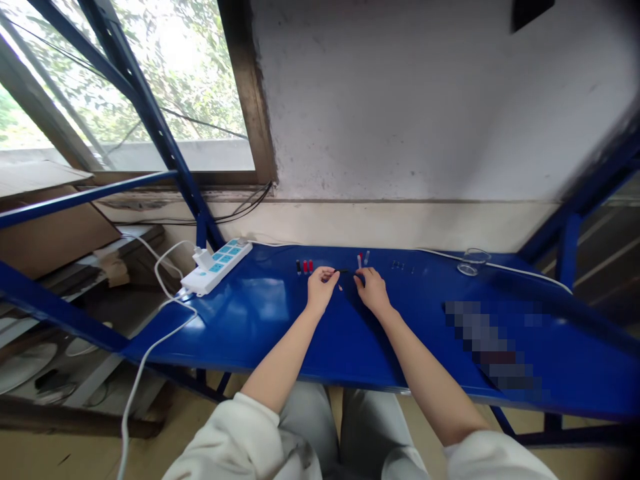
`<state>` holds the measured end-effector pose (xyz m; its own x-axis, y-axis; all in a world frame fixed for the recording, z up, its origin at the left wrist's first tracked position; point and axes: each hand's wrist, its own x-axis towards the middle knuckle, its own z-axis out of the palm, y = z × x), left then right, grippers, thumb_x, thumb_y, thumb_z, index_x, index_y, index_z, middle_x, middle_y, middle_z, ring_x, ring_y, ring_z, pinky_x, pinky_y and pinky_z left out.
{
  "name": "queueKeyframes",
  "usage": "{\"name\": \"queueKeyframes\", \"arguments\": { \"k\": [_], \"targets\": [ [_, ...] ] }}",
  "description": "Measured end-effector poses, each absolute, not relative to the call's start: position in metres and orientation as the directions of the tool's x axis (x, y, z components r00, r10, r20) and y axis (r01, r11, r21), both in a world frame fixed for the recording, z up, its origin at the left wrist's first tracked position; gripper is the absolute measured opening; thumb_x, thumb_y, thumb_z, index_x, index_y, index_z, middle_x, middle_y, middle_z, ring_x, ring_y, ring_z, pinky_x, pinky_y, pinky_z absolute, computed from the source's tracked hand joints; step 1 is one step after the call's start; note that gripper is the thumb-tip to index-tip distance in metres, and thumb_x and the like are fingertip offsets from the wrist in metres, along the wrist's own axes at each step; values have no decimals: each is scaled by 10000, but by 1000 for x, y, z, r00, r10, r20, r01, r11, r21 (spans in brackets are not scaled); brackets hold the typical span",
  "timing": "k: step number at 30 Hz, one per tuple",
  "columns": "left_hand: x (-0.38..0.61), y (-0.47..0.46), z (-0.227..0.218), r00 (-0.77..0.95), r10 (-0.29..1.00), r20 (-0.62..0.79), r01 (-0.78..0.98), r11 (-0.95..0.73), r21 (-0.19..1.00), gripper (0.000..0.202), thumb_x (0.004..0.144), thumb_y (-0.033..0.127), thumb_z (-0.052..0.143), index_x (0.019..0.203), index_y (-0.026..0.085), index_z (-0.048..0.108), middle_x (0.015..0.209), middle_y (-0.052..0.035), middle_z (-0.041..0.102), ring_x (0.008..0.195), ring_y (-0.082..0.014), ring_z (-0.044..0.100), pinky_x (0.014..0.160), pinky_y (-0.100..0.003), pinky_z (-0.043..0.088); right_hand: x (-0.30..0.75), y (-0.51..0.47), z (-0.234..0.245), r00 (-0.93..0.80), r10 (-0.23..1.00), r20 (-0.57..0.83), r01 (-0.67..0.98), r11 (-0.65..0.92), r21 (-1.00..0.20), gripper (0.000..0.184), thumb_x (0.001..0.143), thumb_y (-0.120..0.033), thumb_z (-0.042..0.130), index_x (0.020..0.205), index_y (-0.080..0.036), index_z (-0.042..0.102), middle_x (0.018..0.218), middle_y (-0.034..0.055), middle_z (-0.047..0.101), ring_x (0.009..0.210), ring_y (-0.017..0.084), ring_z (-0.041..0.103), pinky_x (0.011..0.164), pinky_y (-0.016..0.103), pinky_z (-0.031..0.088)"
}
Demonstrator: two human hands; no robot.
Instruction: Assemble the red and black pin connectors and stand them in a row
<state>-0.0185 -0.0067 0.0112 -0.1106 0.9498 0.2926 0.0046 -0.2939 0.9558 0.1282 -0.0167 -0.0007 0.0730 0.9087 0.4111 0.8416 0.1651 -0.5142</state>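
Head view: power strip (220, 267) at left; black and red cylinders (311, 265) near the left hand (321, 288), which pinches a slim black piece (343, 271) between both hands. Right hand (373, 290) has curled fingers, grip not determinable; tubes (367, 257) lie just beyond. Glass (468, 269) sits far right, beside a cable (530, 275).

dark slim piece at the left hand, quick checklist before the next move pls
1. Dark slim piece held in the left hand: ok, it sticks out from the fingers.
2. Right hand holding something: cannot tell, too small to make out.
3. Space between the hands free: not ok, a small pinkish piece shows there.
4. Black piece clear of both hands: ok.
5. Power strip clear of both hands: ok.
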Motion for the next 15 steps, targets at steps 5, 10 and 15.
{"name": "queueKeyframes", "arguments": {
  "k": [5, 10, 15],
  "targets": [
    [-20, -7, 13, -126, 965, 230, -62, -239, 969, 207, 656, 283, 653, 781, 135, 580, 681, -16, 599, 625, -105, 571, 621, -234, 461, 124, -23, 13, 251, 807, 535, 590, 311, -745, 274, 860, -361, 326, 959, -158, 482, 831, 75, 571, 729, 156, 536, 685, 281, 420],
    [-20, -9, 18, -112, 982, 154, -92, -164, 982, 204, 659, 274, 650, 793, 140, 576, 674, -19, 610, 597, -109, 570, 564, -227, 450, 125, -22, 13, 332, 808, 486, 415, 338, -845, 280, 845, -432, 349, 875, -185, 477, 675, 2, 524, 606, 123, 498, 605, 248, 403],
    [-21, -9, 20, -116, 987, 107, -110, -120, 987, 201, 659, 264, 647, 803, 140, 582, 749, -53, 648, 652, -126, 588, 546, -221, 438, 127, -14, 7, 334, 825, 456, 313, 359, -879, 285, 819, -461, 390, 821, -189, 473, 644, -10, 503, 574, 112, 475, 573, 240, 397]
  ]
}}
